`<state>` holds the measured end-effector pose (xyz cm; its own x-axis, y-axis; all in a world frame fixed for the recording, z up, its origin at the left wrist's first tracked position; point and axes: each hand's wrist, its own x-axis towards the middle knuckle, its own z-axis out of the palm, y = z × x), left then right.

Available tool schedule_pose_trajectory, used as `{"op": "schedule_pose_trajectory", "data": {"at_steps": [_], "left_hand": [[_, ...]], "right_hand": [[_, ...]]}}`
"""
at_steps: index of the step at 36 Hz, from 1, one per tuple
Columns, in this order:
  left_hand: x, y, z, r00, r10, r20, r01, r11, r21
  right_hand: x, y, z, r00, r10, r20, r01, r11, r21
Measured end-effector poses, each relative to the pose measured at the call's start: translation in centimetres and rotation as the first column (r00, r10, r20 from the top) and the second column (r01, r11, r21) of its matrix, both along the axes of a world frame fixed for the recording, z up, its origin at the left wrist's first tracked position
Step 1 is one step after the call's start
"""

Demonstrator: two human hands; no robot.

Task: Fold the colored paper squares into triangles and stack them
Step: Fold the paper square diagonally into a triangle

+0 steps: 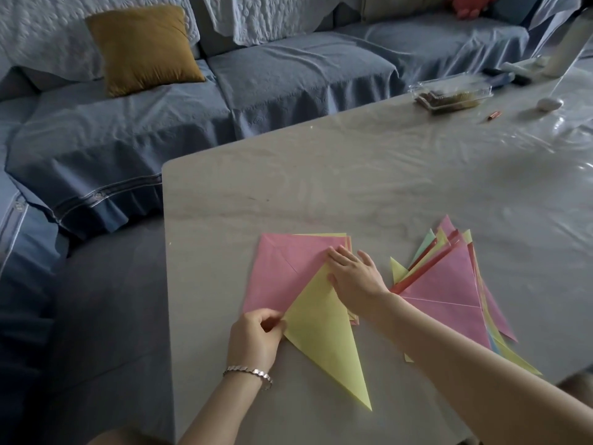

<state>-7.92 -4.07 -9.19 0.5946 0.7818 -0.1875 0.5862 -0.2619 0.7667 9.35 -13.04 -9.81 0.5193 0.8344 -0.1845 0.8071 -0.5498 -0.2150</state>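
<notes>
Left hand [256, 340] pinches the left corner of the yellow triangle [321, 338], thumb against curled fingers. Right hand [353, 281] lies flat with straight fingers, pressing the triangle's top corner onto the pink square [279, 274]. Bracelet [248, 373] on the left wrist.

Yellow triangle is already folded, with its long point aimed at the near edge of the tabletop [353, 187]. Its upper part overlaps the stack of unfolded squares [333, 236], which has the pink square on top and yellow edges showing along its far side. The stack sits toward the near edge, closer to the left edge than the right.

The pile of folded triangles [449, 293] is just beside the right hand, toward the right edge. Pink is on top, with red, green and yellow fanned loosely beneath, not squared up. A clear plastic box [449, 94] sits near the far edge, well apart from the work. A mustard cushion [144, 49] is on the sofa beyond.

Likely step: finishing the crease, then moving the yellow triangle onto the pile.

Risks:
- If the flat right hand drags sideways, the pink square could travel with it and skew the stack.
- Lifting by one pinched corner could let the fold spring open.
- The pile's lowest tips reach close to the near right edge — a careless drop there could push sheets off, and the glossy cover looks slippery.
</notes>
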Motion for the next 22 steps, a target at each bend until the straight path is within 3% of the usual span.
{"op": "schedule_pose_trajectory", "data": {"at_steps": [6, 14, 22], "left_hand": [[0.0, -0.2, 0.1, 1.000, 0.005, 0.018, -0.005, 1.000, 0.016], [-0.1, -0.2, -0.1, 1.000, 0.004, 0.011, -0.005, 0.999, 0.040], [-0.2, -0.4, -0.4, 1.000, 0.017, 0.022, -0.018, 0.999, 0.040]], "right_hand": [[1.1, -1.8, 0.4, 0.995, 0.079, -0.063, -0.085, 0.991, -0.102], [-0.4, -5.5, 0.6, 0.974, 0.216, -0.065, -0.224, 0.964, -0.141], [-3.1, -8.2, 1.3, 0.959, 0.251, -0.135, -0.271, 0.948, -0.166]]}}
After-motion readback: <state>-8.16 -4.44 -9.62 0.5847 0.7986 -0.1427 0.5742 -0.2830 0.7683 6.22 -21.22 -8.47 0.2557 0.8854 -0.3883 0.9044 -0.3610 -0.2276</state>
